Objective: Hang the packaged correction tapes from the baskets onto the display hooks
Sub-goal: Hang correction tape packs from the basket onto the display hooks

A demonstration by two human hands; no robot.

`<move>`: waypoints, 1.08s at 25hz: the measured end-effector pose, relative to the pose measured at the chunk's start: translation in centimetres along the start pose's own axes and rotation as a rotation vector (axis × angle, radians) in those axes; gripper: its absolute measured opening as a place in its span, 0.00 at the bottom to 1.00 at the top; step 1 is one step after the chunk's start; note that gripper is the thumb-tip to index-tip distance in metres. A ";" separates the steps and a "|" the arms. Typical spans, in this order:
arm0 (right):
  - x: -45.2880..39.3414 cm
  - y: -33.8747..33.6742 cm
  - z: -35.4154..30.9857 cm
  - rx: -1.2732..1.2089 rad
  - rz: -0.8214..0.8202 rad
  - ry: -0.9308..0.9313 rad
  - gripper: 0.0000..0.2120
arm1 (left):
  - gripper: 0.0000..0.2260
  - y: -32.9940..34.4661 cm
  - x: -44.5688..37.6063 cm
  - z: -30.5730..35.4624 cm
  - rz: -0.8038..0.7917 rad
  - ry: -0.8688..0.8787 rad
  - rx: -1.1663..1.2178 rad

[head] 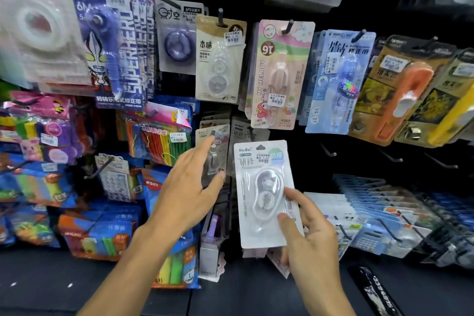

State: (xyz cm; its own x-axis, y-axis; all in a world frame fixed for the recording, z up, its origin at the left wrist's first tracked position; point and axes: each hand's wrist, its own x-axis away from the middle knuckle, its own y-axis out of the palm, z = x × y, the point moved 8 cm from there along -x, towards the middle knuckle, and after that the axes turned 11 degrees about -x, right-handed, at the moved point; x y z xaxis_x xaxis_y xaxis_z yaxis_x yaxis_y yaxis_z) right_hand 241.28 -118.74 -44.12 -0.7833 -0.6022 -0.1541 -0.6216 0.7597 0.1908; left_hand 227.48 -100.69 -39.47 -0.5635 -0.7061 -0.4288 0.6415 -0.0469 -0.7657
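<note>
Black display wall (295, 151) crowded with hanging stationery packs (279, 74)

We see a white BoBo correction tape pack (265, 192), upright w/ slight tilt, clear blister w/ oval white dispenser at center, price sticker near top, hang hole at top edge. It's pinched at its lower right by the right hand (309, 236), in front of the display hooks (328, 150), not yet hung.

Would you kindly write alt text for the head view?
The right hand holds a white BoBo correction tape pack before a display wall of hanging stationery, while the open left hand reaches toward the packs hanging behind.
</note>
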 end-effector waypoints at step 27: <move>12.0 -14.5 23.3 0.992 -0.445 0.547 0.13 | 0.16 23.6 18.9 -1.7 -0.894 0.031 -0.200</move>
State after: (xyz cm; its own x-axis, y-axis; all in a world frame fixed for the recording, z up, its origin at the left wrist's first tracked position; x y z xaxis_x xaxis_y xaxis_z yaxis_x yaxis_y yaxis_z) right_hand 240.96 -131.29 -71.34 -0.5483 -0.7001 0.4574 -0.7521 0.1737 -0.6358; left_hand 231.13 -113.94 -66.44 -0.8224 -0.4464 0.3527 -0.1402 -0.4418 -0.8861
